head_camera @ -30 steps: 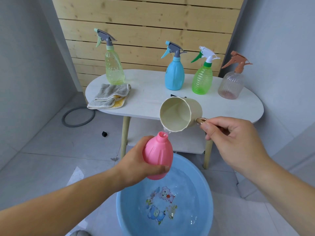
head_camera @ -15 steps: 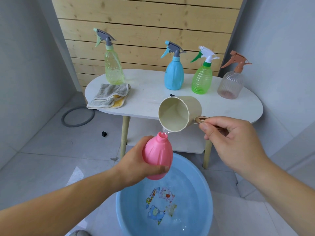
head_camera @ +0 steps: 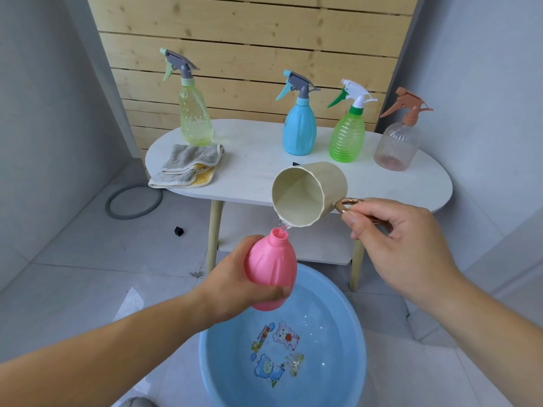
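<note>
My left hand [head_camera: 235, 286] grips a pink bottle [head_camera: 270, 268] with no cap, held upright over a blue basin [head_camera: 211, 362] that has water and cartoon prints inside. My right hand [head_camera: 393, 242] holds the copper-coloured handle of a cream cup [head_camera: 305, 192]. The cup is tipped on its side just above the bottle's open neck, and a thin stream of water runs from its rim into the neck.
A white oval table [head_camera: 252, 160] stands behind, with a lower shelf. On it are a yellow-green spray bottle [head_camera: 194, 118], a blue one [head_camera: 299, 130], a green one [head_camera: 348, 136], a clear one [head_camera: 396, 145] and a folded cloth [head_camera: 188, 165]. A grey ring [head_camera: 133, 201] lies on the floor.
The cup has tipped a little further over the bottle's neck. Both hands and the bottle stay almost where they were.
</note>
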Tool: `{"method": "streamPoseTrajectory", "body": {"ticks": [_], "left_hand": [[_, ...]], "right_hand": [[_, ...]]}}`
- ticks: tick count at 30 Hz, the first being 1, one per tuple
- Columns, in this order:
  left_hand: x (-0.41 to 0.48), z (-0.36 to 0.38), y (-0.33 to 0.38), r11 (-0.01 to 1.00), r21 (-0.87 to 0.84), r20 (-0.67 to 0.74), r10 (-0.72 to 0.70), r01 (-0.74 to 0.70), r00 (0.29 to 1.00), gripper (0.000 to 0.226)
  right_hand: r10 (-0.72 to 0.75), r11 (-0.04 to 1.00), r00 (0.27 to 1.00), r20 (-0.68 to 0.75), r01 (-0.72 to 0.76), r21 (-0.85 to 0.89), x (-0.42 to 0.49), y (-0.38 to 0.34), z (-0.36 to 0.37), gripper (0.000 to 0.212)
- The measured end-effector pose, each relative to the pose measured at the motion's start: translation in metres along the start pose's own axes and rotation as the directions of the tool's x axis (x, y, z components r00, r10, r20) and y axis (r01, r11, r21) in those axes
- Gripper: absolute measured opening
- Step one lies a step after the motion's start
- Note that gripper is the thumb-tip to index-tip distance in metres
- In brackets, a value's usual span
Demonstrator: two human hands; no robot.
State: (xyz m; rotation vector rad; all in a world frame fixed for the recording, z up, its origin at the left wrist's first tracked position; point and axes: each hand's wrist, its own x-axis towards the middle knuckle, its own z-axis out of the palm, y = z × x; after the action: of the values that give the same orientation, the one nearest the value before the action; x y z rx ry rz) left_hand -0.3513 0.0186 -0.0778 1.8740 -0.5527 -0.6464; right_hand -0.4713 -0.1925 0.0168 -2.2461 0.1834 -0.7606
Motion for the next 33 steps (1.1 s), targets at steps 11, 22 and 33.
{"method": "streamPoseTrajectory", "body": {"ticks": [11,22,33], "left_hand": [[-0.0005,0.0002,0.0005,1.000,0.003,-0.001,0.000,0.000,1.000,0.085],[-0.0010,0.0001,0.0010,1.000,0.005,0.003,0.001,-0.001,1.000,0.084],[-0.0014,0.0009,0.0010,1.000,0.010,0.005,0.007,-0.007,1.000,0.084]], "right_hand": [[-0.037,0.999,0.999,-0.014,0.037,-0.033,-0.0005,0.0052,0.0019,0.009],[-0.073,0.996,0.997,-0.001,0.073,-0.058,-0.0005,0.0050,0.0016,0.010],[-0.094,0.993,0.996,-0.010,0.093,-0.073,0.0004,0.0062,0.0032,0.014]]}}
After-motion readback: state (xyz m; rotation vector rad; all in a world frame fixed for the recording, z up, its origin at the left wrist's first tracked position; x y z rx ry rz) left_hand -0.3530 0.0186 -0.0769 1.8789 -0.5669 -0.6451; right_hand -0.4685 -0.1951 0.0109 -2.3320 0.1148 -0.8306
